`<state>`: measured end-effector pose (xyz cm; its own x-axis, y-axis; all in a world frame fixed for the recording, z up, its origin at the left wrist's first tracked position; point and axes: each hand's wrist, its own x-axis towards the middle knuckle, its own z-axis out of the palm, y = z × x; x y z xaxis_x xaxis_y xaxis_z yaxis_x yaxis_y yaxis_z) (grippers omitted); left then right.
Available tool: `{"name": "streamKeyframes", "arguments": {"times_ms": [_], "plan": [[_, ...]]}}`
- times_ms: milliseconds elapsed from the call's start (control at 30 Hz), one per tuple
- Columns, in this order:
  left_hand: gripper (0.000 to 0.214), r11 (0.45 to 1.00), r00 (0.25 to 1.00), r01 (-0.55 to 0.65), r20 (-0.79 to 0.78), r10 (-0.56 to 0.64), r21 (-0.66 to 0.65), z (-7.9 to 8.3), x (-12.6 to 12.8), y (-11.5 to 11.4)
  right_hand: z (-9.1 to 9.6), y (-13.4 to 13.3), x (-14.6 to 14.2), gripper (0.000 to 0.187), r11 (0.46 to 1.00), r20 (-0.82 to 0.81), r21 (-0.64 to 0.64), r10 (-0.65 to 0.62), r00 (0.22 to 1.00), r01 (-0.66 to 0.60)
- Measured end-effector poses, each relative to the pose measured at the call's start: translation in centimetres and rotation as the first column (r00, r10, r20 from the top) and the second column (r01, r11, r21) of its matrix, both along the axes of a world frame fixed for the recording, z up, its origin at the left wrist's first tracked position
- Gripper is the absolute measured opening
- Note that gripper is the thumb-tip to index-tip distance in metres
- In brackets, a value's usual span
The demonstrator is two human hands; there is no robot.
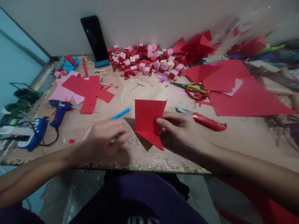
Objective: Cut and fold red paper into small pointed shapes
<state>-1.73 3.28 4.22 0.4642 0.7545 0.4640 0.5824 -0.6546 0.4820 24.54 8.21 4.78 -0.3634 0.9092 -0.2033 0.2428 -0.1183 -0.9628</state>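
My right hand (179,132) pinches a folded piece of red paper (148,119) and holds it partly upright above the table near the front edge. To its left, my left hand (108,140) is blurred by motion, fingers curled, just left of the paper. A blue pen (120,114) lies on the table right behind its fingers; whether the hand touches it I cannot tell. A thin pink stick (87,133) lies by the left wrist.
A red-handled cutter (205,120) lies just behind my right hand, with scissors (192,88) farther back. Large red paper sheets (243,90) cover the right. A pile of small red and pink paper cubes (144,60) and a leaning phone (95,39) are at the wall. A blue glue gun (59,110) lies left.
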Motion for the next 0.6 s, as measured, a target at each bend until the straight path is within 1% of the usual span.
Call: {"name": "streamKeyframes", "arguments": {"times_ms": [33,67,100,133,167,200,233,300,400,467,533,600], "plan": [[0.015,0.991,0.989,0.119,-0.100,-0.112,0.064,0.1,0.2,-0.4,-0.2,0.0,-0.1,0.034,0.997,-0.018,-0.072,-0.019,1.000,0.017],[0.011,0.960,0.958,0.220,-0.222,-0.179,0.172,0.1,0.5,-0.7,-0.4,0.0,-0.2,0.034,0.994,-0.021,-0.105,-0.019,1.000,0.017],[0.012,0.926,0.921,0.292,-0.332,-0.205,0.238,0.1,0.9,-0.9,-0.6,0.1,-0.2,0.033,0.995,-0.010,-0.095,-0.006,1.000,0.005],[0.018,0.905,0.884,0.333,-0.423,-0.201,0.266,0.1,1.2,-1.0,-0.8,0.2,-0.2,0.032,0.998,0.011,-0.054,0.015,1.000,-0.014],[0.025,0.896,0.853,0.352,-0.487,-0.188,0.270,0.0,1.5,-1.0,-0.9,0.3,-0.2,0.031,0.999,0.036,0.000,0.037,0.999,-0.037],[0.029,0.907,0.832,0.350,-0.522,-0.187,0.233,-0.1,1.7,-1.0,-0.9,0.4,-0.1,0.031,0.997,0.063,0.050,0.058,0.996,-0.061],[0.030,0.920,0.822,0.342,-0.535,-0.196,0.189,-0.2,1.8,-0.9,-0.9,0.6,0.0,0.031,0.993,0.085,0.083,0.073,0.994,-0.080],[0.029,0.921,0.814,0.361,-0.533,-0.232,0.150,-0.5,1.8,-0.9,-0.8,0.9,0.0,0.032,0.991,0.102,0.095,0.081,0.991,-0.091],[0.027,0.908,0.832,0.377,-0.498,-0.245,0.184,-1.3,1.4,-1.1,-0.7,1.2,-0.2,0.033,0.996,0.120,0.052,0.070,0.990,-0.077],[0.023,0.916,0.847,0.355,-0.481,-0.228,0.190,-1.9,1.3,-1.4,-0.6,1.3,-0.3,0.038,0.995,0.173,0.050,0.081,0.982,-0.091],[0.021,0.923,0.846,0.345,-0.483,-0.226,0.173,-2.4,1.2,-1.6,-0.4,1.4,-0.3,0.043,0.989,0.256,0.085,0.095,0.962,-0.120],[0.026,0.926,0.842,0.346,-0.485,-0.236,0.150,-2.7,1.2,-1.8,0.0,1.6,0.5,0.040,0.972,0.343,0.160,0.110,0.933,-0.174]]}}
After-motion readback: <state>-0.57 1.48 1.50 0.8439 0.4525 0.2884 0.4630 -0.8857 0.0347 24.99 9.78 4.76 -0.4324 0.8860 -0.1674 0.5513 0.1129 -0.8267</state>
